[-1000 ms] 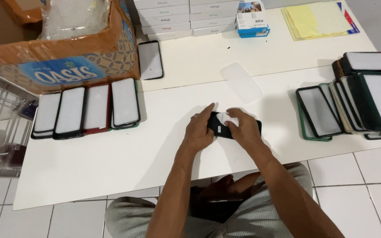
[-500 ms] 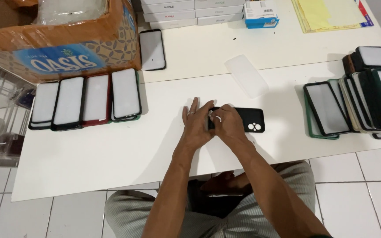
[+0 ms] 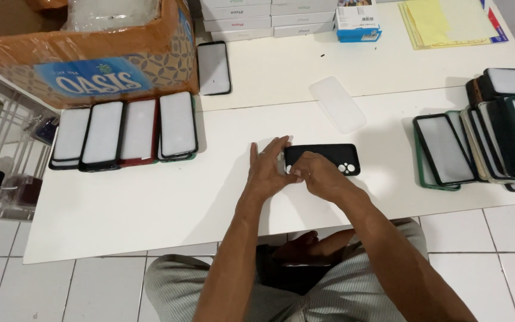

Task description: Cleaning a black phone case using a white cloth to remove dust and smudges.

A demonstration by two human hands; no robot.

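Both hands shifted left along black phone case [image 3: 329, 156], left hand [image 3: 267, 173] flat, right hand [image 3: 317, 174] grip pinching case edge

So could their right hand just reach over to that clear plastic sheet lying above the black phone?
Probably yes. The clear sheet lies flat on the white table just beyond the black phone, with nothing between them. The right hand is on the phone, so it would have to let go first.
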